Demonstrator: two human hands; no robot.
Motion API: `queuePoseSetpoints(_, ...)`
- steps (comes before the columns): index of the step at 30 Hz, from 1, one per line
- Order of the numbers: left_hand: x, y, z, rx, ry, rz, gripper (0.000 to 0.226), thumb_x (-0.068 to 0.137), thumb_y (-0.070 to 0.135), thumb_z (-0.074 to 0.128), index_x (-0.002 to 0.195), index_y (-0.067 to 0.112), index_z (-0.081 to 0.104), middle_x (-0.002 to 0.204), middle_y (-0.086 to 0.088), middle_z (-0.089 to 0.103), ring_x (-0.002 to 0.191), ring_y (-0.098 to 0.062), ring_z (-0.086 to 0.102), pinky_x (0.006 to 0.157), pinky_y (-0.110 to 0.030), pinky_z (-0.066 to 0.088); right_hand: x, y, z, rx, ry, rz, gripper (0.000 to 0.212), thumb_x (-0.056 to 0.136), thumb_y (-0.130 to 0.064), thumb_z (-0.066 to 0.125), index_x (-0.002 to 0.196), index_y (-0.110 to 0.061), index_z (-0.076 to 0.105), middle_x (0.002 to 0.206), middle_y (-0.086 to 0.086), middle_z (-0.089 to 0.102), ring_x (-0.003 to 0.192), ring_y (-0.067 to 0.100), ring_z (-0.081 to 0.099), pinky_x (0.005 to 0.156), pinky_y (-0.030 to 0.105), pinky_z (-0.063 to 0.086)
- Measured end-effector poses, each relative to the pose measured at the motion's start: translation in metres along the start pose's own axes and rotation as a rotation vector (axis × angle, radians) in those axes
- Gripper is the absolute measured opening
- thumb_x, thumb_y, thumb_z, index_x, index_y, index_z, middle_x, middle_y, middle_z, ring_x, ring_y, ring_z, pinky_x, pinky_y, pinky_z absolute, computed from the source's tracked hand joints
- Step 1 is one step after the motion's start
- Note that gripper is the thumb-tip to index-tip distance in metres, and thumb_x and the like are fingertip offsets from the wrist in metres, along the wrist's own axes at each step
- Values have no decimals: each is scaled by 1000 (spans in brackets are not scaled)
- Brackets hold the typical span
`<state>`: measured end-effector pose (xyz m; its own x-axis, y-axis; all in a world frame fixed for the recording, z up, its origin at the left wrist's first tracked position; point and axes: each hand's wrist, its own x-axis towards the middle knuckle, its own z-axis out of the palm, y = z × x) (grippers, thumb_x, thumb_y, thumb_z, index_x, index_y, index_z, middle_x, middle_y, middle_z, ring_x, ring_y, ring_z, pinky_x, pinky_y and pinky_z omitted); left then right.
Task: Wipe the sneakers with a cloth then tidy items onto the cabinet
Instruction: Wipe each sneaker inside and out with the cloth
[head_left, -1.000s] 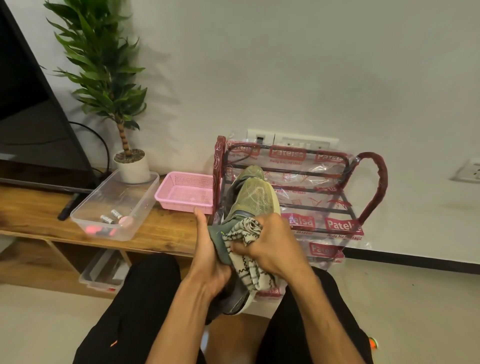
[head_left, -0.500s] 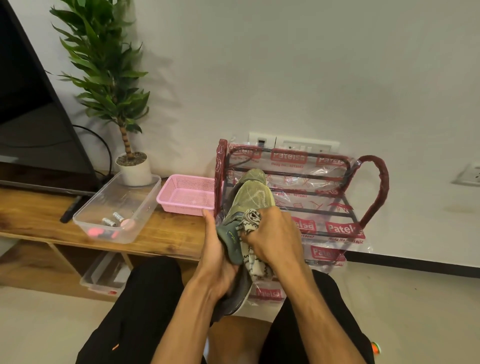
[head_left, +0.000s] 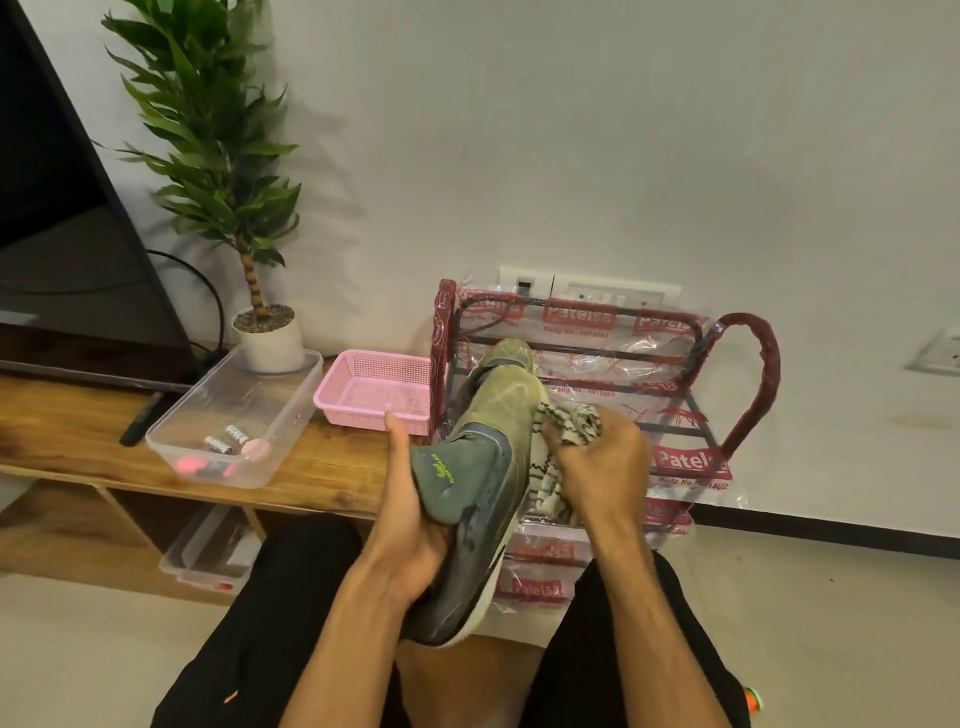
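Note:
An olive-green sneaker with a grey tongue and white sole is held up in front of me, toe pointing away. My left hand grips it at the heel and collar, thumb raised along its left side. My right hand holds a bunched white cloth with black pattern against the sneaker's right side. The wooden cabinet stretches along the left.
A red metal shoe rack in printed plastic wrap stands behind the sneaker. On the cabinet sit a pink basket, a clear tub with batteries and small items, a potted plant, and a TV. Another clear box lies under the cabinet.
My right hand has slid the cloth from the sneaker's tongue area round to its right side. The sneaker has tilted a little, showing the tongue.

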<state>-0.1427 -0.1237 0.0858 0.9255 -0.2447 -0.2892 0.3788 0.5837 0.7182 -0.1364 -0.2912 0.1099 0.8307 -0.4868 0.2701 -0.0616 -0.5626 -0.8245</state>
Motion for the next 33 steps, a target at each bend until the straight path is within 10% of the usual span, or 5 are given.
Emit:
queuePoseSetpoints(10,-7,3,-3,-272,-189,-36,111,67,85,53,139,1,50,140,-24,53,132,-35,50,116,-50,32,-19,6,-6,449,-204,183,17,71,-15,87,83,-14,74,80,3,77,74,21,75,75,49,61)
queuePoseSetpoints(14,-11,-1,-8,-56,-347,40,82,43,24,99,116,4,70,118,-18,69,108,-29,68,88,-38,56,-21,-3,0,509,-126,193,14,73,-13,86,80,-12,74,77,3,77,71,21,75,71,49,61)
queuePoseSetpoints(19,-12,1,-8,274,-246,121,71,57,-11,77,124,1,59,119,-19,69,113,-31,65,92,-35,55,-23,-9,7,517,-51,177,17,72,-14,86,83,-8,74,76,2,76,69,19,75,67,45,62)
queuePoseSetpoints(33,-10,-15,-5,628,-120,12,63,41,7,78,101,4,62,96,-18,70,91,-23,65,86,-40,54,-18,-13,7,580,76,210,18,71,-19,88,79,-12,73,75,1,76,70,20,74,69,45,61)
